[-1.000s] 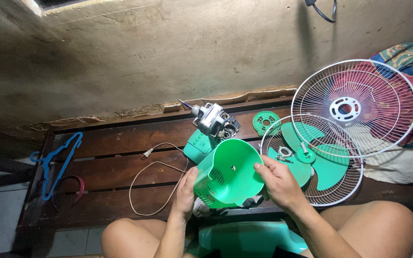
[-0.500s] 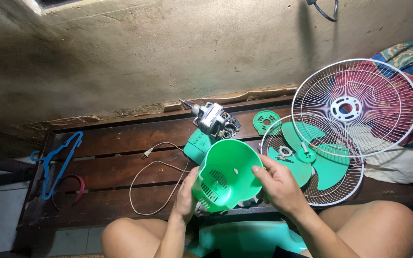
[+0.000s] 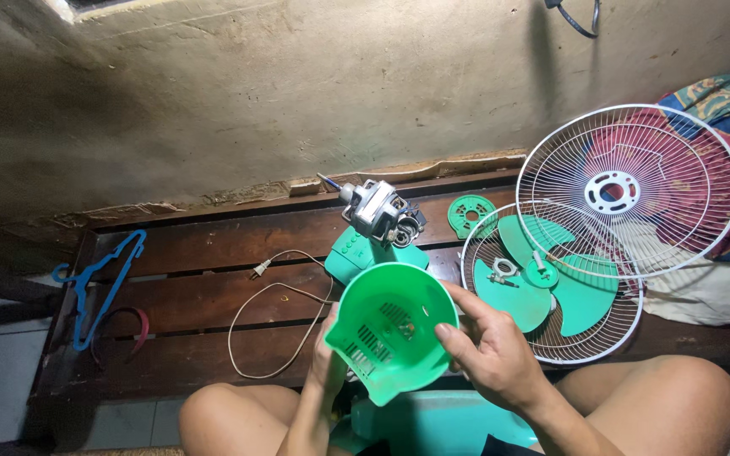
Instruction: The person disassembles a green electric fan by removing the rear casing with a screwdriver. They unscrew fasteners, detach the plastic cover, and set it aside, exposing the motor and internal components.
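Head view: both hands grip the green motor cover (image 3: 390, 333) near centre over the lap — left hand (image 3: 329, 365) under its left rim, right hand (image 3: 493, 355) pinching the right rim w/ thumb inside — a slip could drop it onto the motor (image 3: 379, 211) on the tabletop (image 3: 204, 291).

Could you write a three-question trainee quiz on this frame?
1. True or false: both hands hold the green motor cover.
2. Where do the fan blades lie? A) inside the lower wire guard B) on the blue hanger C) on the wall
3. Fill in: the bare motor stands ___ the cover, nearer the wall.

Key: 1 true: left hand, right hand. 2 A. 3 behind.
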